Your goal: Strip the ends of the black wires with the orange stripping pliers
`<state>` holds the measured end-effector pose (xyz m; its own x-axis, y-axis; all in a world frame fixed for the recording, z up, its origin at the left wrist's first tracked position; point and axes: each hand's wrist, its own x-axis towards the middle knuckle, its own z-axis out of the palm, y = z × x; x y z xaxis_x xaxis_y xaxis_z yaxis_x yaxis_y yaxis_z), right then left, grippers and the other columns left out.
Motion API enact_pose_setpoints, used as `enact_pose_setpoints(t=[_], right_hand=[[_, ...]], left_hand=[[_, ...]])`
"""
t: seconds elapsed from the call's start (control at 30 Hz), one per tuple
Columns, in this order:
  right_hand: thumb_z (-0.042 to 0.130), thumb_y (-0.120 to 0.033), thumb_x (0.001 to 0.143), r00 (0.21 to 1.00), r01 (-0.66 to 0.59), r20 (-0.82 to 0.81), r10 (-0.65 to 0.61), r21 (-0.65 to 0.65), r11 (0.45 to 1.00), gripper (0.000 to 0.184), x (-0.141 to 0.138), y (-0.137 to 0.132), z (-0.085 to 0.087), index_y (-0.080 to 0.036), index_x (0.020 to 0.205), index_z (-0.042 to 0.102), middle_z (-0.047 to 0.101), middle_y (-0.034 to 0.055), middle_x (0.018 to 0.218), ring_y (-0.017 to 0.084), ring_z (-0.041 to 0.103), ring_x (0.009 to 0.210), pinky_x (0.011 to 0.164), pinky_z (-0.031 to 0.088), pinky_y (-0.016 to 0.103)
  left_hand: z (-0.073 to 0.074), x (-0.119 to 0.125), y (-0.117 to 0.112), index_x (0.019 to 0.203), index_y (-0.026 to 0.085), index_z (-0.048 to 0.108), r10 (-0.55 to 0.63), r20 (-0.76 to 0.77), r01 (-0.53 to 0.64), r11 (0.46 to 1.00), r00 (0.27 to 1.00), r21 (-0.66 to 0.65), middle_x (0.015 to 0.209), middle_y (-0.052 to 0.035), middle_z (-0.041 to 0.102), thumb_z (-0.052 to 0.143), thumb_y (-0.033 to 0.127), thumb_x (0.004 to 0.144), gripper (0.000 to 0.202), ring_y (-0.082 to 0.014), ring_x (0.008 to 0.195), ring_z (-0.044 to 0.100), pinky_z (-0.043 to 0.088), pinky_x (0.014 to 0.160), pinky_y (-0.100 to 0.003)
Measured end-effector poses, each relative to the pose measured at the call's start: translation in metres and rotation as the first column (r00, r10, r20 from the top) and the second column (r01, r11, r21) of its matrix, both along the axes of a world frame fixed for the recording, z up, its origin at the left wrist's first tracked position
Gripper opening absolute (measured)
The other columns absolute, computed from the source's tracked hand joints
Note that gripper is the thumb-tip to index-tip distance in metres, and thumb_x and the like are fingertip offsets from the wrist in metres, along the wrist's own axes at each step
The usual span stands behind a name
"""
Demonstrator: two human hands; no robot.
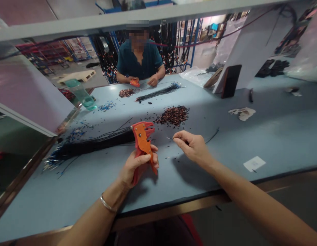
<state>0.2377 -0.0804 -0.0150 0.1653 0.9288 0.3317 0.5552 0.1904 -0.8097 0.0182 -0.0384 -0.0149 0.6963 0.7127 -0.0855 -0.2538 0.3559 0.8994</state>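
Note:
My left hand [140, 164] is wrapped round the handles of a red and orange wire stripper [141, 136], its jaws pointing right. To the right of the jaws, my right hand [192, 147] pinches a thin black wire [212, 135]. A short bare end of that wire pokes out left of the fingertips, and its other end trails off behind the hand. Beside the stripper on the left lies a thick bundle of black wires [97, 145] with blue and metal tips. Beyond my hands sits a pile of small black and copper offcuts [173, 115].
Across the blue table [283, 136], a person [139, 61] holds an orange tool near another wire bundle [160, 92]. A greenish bottle [81, 94] tilts at the far left. A phone [231, 81] leans on a post; crumpled tissue [242, 113] and a white label [254, 164] lie at right.

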Motion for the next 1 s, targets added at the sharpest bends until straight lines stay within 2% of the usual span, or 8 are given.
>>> enact_pose_setpoints(t=[0.1, 0.17, 0.23, 0.37, 0.5, 0.6, 0.8, 1.0], right_hand=[[0.05, -0.032, 0.085, 0.999, -0.038, 0.001, 0.039, -0.036, 0.999, 0.019, 0.0, 0.0, 0.002, -0.017, 0.082, 0.062, 0.042, -0.0062, 0.052, 0.008, 0.037, 0.05, 0.053, 0.031, 0.022], [0.05, -0.031, 0.085, 0.997, -0.071, -0.011, 0.07, -0.07, 0.995, 0.019, 0.001, 0.0, 0.003, -0.017, 0.078, 0.06, 0.043, -0.0058, 0.053, 0.009, 0.038, 0.051, 0.054, 0.032, 0.022], [0.051, -0.032, 0.085, 0.995, -0.092, -0.044, 0.088, -0.104, 0.99, 0.019, 0.002, 0.001, 0.003, -0.018, 0.074, 0.058, 0.044, -0.0051, 0.055, 0.009, 0.038, 0.054, 0.055, 0.032, 0.022], [0.052, -0.034, 0.083, 0.962, -0.165, -0.246, 0.117, -0.185, 0.969, 0.019, 0.003, 0.003, 0.0, -0.018, 0.076, 0.058, 0.044, -0.0048, 0.059, 0.009, 0.037, 0.054, 0.053, 0.032, 0.022], [0.055, -0.034, 0.082, 0.866, -0.285, -0.469, 0.172, -0.18, 0.942, 0.017, 0.0, 0.003, -0.001, -0.018, 0.079, 0.057, 0.051, -0.0032, 0.067, 0.009, 0.043, 0.058, 0.057, 0.037, 0.022], [0.057, -0.032, 0.081, 0.831, -0.328, -0.517, 0.207, -0.153, 0.932, 0.015, -0.002, 0.002, 0.001, -0.017, 0.078, 0.058, 0.055, -0.0022, 0.071, 0.009, 0.047, 0.063, 0.059, 0.039, 0.022], [0.059, -0.02, 0.073, 0.776, -0.464, -0.565, 0.281, -0.209, 0.861, 0.005, -0.003, 0.0, -0.001, -0.017, 0.077, 0.059, 0.056, -0.0044, 0.068, 0.007, 0.047, 0.06, 0.057, 0.038, 0.02], [0.058, -0.017, 0.072, 0.721, -0.541, -0.623, 0.305, -0.229, 0.809, 0.007, -0.005, -0.003, -0.002, -0.017, 0.078, 0.059, 0.058, -0.0047, 0.067, 0.006, 0.048, 0.057, 0.055, 0.039, 0.018]], left_hand=[[0.003, -0.002, 0.001, 0.107, 0.015, 0.058, 0.086, -0.084, -0.068, 0.978, 0.993, 0.197, 0.081, -0.0039, 0.059, 0.065, 0.032, 0.079, 0.034, -0.0177, 0.071, 0.057, 0.048, 0.065, -0.032], [0.005, -0.004, 0.0, 0.107, 0.016, 0.057, 0.175, -0.189, -0.089, 0.917, 0.966, 0.39, 0.084, -0.0033, 0.059, 0.064, 0.031, 0.08, 0.032, -0.0165, 0.073, 0.056, 0.047, 0.068, -0.03], [0.006, -0.005, -0.002, 0.105, 0.017, 0.057, 0.285, -0.299, -0.054, 0.8, 0.911, 0.597, 0.084, -0.0022, 0.058, 0.063, 0.029, 0.08, 0.028, -0.0153, 0.073, 0.055, 0.045, 0.069, -0.028], [0.002, -0.001, -0.004, 0.101, 0.018, 0.057, 0.457, -0.366, 0.123, 0.478, 0.811, 0.87, 0.086, -0.0035, 0.061, 0.06, 0.025, 0.076, 0.026, -0.0166, 0.074, 0.056, 0.044, 0.07, -0.028], [-0.005, 0.003, -0.004, 0.108, 0.017, 0.055, 0.484, -0.347, 0.278, 0.211, 0.803, 0.937, 0.091, -0.0085, 0.064, 0.056, 0.019, 0.07, 0.038, -0.0213, 0.08, 0.059, 0.047, 0.074, -0.033], [-0.008, 0.003, -0.003, 0.106, 0.016, 0.056, 0.538, -0.322, 0.334, 0.079, 0.779, 0.939, 0.091, -0.0112, 0.065, 0.056, 0.017, 0.069, 0.037, -0.0238, 0.082, 0.059, 0.047, 0.073, -0.035], [-0.009, 0.002, -0.002, 0.105, 0.013, 0.057, 0.604, -0.262, 0.391, -0.09, 0.753, 0.916, 0.088, -0.0129, 0.064, 0.056, 0.019, 0.068, 0.037, -0.0253, 0.078, 0.057, 0.046, 0.069, -0.037], [-0.01, 0.003, -0.003, 0.104, 0.014, 0.057, 0.61, -0.229, 0.366, -0.108, 0.759, 0.924, 0.087, -0.0118, 0.062, 0.054, 0.018, 0.067, 0.037, -0.0241, 0.077, 0.055, 0.046, 0.069, -0.037]])
